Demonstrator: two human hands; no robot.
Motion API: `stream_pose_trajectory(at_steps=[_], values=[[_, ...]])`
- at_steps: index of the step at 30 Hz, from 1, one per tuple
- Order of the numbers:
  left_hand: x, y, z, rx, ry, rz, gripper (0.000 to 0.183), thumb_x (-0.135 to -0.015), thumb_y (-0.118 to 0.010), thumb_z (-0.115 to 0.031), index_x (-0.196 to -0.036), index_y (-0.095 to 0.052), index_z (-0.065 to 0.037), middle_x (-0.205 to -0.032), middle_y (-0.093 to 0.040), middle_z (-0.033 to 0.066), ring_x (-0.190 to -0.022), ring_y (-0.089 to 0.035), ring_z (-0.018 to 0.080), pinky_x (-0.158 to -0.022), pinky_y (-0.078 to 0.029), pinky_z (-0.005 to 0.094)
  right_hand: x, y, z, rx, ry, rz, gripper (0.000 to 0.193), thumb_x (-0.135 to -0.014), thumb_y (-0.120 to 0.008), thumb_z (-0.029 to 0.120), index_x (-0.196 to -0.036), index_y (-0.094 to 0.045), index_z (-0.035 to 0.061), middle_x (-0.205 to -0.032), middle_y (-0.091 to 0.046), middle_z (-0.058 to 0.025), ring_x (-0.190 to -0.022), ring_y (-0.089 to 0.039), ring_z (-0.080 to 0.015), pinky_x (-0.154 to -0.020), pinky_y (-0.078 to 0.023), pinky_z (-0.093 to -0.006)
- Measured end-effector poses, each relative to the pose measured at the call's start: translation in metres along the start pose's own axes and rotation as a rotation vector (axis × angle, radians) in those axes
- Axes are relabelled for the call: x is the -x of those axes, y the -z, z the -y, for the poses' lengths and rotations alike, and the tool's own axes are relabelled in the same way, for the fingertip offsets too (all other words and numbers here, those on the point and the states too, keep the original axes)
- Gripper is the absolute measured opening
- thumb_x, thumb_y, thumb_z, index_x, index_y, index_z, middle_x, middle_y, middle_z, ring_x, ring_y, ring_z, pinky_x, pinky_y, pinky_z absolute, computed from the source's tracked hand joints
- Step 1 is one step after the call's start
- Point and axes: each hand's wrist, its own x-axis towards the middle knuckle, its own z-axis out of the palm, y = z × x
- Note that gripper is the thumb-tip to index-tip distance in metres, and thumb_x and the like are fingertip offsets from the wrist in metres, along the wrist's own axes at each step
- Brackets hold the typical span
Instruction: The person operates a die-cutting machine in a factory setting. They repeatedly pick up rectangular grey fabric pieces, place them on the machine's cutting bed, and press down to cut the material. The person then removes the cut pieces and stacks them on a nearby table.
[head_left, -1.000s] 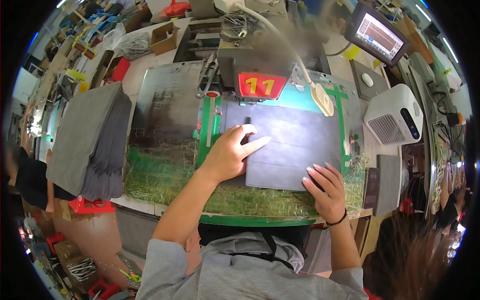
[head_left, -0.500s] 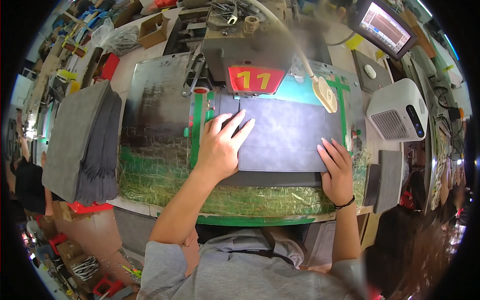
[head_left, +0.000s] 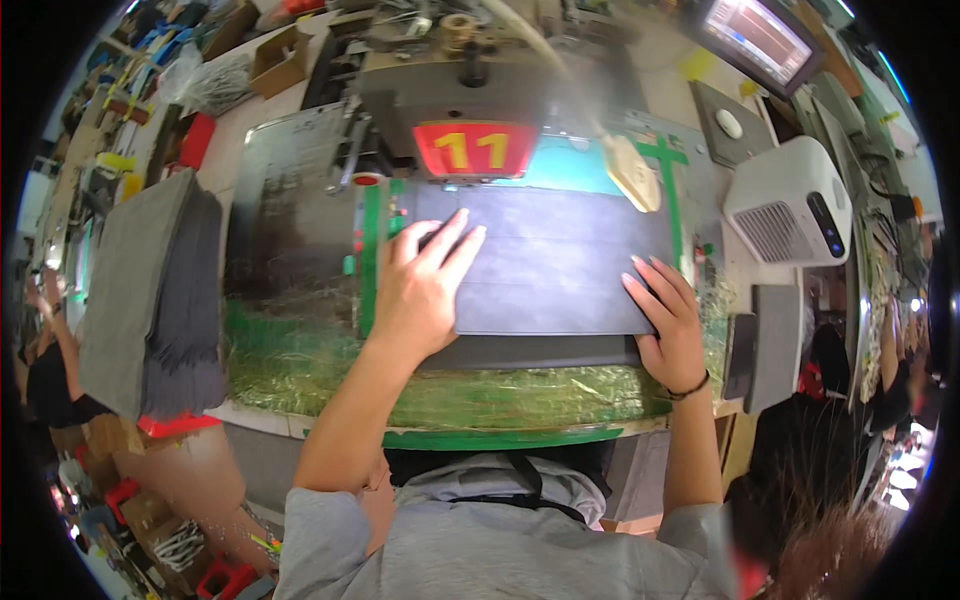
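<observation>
A flat dark grey sheet (head_left: 560,285) with crease-like lines across it lies on the work plate under the machine head. My left hand (head_left: 420,285) presses on its left edge, fingers extended and apart. My right hand (head_left: 670,320) rests on the lower right corner, its fingers stretched over the surface and thumb by the near edge. Another dark layer (head_left: 530,352) shows beneath, along the near side. Above the far edge sits the machine head (head_left: 390,100) with a red plate (head_left: 475,150). A cream-coloured lamp (head_left: 632,175) hangs over the far right part.
Left of the plate stands a stack of grey sheets (head_left: 150,290). To the right are a white fan-like unit (head_left: 790,205), a mouse (head_left: 728,124), a monitor (head_left: 757,42) and smaller dark pieces (head_left: 772,345). Green tape (head_left: 368,270) runs along the plate. Other people work at both sides.
The view has shifted slightly, so most things appear a little further left and up. Both hands stay on the sheet with much the same pose.
</observation>
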Motion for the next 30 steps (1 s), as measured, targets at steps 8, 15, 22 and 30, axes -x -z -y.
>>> stream_pose_trajectory(at_steps=[8,15,22,30], values=[[-0.002,0.005,-0.003,-0.036,0.005,0.016,0.063,-0.08,-0.066,-0.002,-0.143,-0.071,-0.007,-0.153,-0.065,0.0113,-0.126,-0.057,0.0358,-0.115,-0.043,0.0476,-0.031,-0.001,-0.031,0.002,0.065,0.073,0.078,-0.073,-0.057,-0.014,-0.145,-0.066,0.0146,-0.157,-0.06,-0.0078,-0.148,-0.049,-0.0383,-0.126,-0.037,-0.0541],[-0.002,0.003,-0.004,-0.037,0.009,0.014,0.064,-0.081,-0.059,0.006,-0.144,-0.07,-0.007,-0.153,-0.065,0.0105,-0.126,-0.057,0.0355,-0.115,-0.044,0.0472,-0.035,-0.012,-0.042,-0.043,0.082,0.017,0.078,-0.074,-0.05,-0.016,-0.146,-0.065,0.0087,-0.159,-0.057,-0.014,-0.149,-0.048,-0.0391,-0.127,-0.035,-0.0532],[-0.001,0.004,0.003,-0.082,0.005,0.061,0.065,-0.079,-0.068,-0.001,-0.144,-0.07,-0.007,-0.154,-0.064,0.0106,-0.125,-0.057,0.0364,-0.114,-0.045,0.0445,-0.04,-0.012,-0.048,-0.005,0.12,0.071,0.062,-0.084,-0.059,-0.003,-0.145,-0.065,0.0075,-0.161,-0.056,-0.0132,-0.149,-0.048,-0.0391,-0.127,-0.034,-0.0529],[-0.002,0.01,-0.002,-0.077,-0.026,0.083,0.065,-0.081,-0.062,0.002,-0.145,-0.067,-0.006,-0.153,-0.063,0.0128,-0.128,-0.056,0.0378,-0.116,-0.044,0.0492,-0.035,-0.015,-0.041,-0.018,0.087,0.005,0.06,-0.086,-0.057,-0.005,-0.143,-0.065,0.01,-0.157,-0.057,-0.0145,-0.15,-0.047,-0.0388,-0.128,-0.032,-0.0578]])
